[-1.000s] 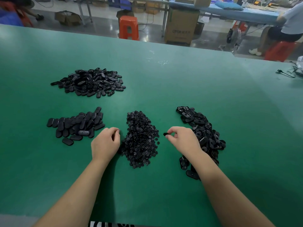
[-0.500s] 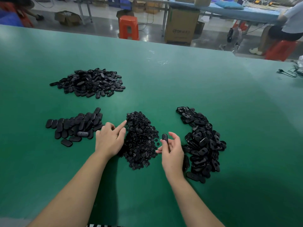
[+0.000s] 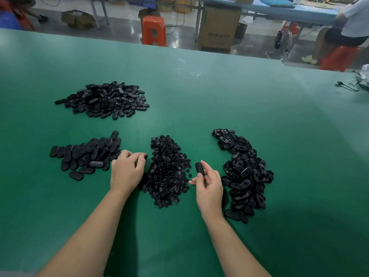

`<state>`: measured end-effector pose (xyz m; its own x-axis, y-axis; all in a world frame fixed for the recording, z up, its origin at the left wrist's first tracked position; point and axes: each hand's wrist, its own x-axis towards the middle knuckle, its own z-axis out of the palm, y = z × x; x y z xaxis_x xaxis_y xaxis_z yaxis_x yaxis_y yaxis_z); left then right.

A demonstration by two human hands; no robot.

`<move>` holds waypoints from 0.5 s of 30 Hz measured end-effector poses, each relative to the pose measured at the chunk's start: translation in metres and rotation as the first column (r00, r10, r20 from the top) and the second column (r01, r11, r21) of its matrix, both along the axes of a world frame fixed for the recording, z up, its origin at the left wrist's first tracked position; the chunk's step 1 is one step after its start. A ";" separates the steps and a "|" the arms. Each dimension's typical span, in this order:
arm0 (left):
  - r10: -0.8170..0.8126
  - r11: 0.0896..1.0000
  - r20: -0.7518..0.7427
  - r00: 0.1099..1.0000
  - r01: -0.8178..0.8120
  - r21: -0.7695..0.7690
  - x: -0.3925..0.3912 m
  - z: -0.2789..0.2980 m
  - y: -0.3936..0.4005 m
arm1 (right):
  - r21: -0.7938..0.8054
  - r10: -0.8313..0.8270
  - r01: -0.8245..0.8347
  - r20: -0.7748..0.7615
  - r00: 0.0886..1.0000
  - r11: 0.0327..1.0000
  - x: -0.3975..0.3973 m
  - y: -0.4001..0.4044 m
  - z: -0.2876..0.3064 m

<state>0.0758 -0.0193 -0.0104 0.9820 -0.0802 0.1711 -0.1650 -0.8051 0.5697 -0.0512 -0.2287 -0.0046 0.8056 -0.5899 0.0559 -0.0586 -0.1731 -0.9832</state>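
oval black shell (image 3: 199, 168) stands upright between the thumb and fingers of the right hand (image 3: 209, 186), held just above the tabletop (image 3: 219, 100), between the heap of small round pieces (image 3: 167, 170) and the heap of open shells (image 3: 245, 172). the left hand (image 3: 127, 170) is curled at the near-left edge of the round pieces, fingertips together; whether it has one pinched i cannot tell.

risks, as i judge them: the round pieces are tiny, thin and loosely piled, so a pinch may lift two at once or none, and a brushing knuckle could scatter them toward the stacked closed ovals (image 3: 87, 154) just beside that hand. the shell looks like smooth, glossy hard plastic, held only at its edges; pressing a piece into it could make it twist or slip out. everything is black on black, so a wrong-way-up piece would be easy to miss.

the matte green tabletop looks slightly grippy. a further heap of ovals (image 3: 103, 100) lies well apart, behind.
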 end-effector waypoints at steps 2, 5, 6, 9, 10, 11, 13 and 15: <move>0.014 0.999 0.021 1.000 -0.013 -0.030 -0.001 -0.001 0.002 | 0.007 -0.002 0.002 -0.013 1.000 1.000 0.000 -0.001 -0.001; 0.011 0.999 0.021 1.000 -0.010 -0.040 -0.002 0.002 0.002 | -0.001 0.001 -0.001 -0.024 1.000 1.000 -0.001 0.000 0.000; 0.014 0.999 0.019 1.000 -0.014 -0.048 -0.001 0.002 0.002 | -0.007 0.001 -0.001 -0.024 1.000 1.000 -0.001 0.000 0.001; 0.018 0.998 0.029 0.999 -0.016 -0.062 0.000 0.001 0.002 | -0.008 -0.003 0.003 -0.027 1.000 1.000 -0.002 0.000 0.003; 0.015 0.998 0.033 0.999 -0.013 -0.063 0.001 0.001 0.003 | -0.001 -0.002 0.002 -0.030 1.000 1.000 -0.002 0.001 0.003; 0.019 0.998 0.034 0.999 -0.017 -0.058 0.002 0.000 0.003 | 0.011 -0.001 0.001 -0.036 0.999 1.000 -0.002 0.001 0.004; 0.016 0.999 0.021 1.000 -0.015 -0.035 0.002 -0.002 0.003 | 0.046 0.008 -0.006 -0.044 0.999 0.999 -0.002 0.001 0.005; 0.012 1.000 0.015 1.000 -0.012 -0.021 0.002 -0.002 0.003 | 0.059 0.013 -0.010 -0.045 0.999 0.998 -0.002 0.001 0.005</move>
